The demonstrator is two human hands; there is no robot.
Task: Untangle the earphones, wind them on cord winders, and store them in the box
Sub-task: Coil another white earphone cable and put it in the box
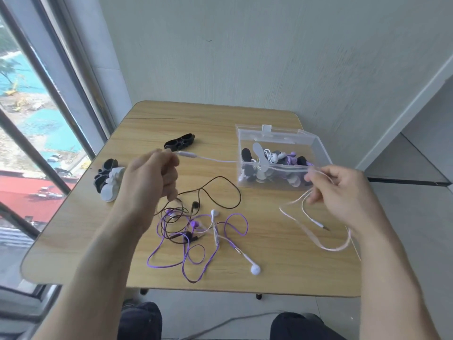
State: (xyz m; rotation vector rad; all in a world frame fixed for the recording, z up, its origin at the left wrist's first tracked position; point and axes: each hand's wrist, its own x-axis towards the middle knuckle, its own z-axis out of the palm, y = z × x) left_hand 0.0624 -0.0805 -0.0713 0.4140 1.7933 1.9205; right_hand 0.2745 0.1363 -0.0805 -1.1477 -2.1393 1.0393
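A pale pink earphone cord (215,159) stretches taut between both hands above the table. My left hand (149,175) grips its end by the inline remote (187,154). My right hand (343,192) pinches the other part; loops and the jack plug (324,227) hang below it. A tangle of purple (196,246), black (220,190) and white earphones (255,269) lies on the table between my arms. A clear plastic box (279,180), lid open, holds several wound earphones. Black and white cord winders (109,180) lie at the left, and a black winder (180,142) sits further back.
The wooden table (73,241) stands against a grey wall, with a window to the left. A grey ledge is at the right. My knees show below the table's front edge, and a grey cable runs over the floor.
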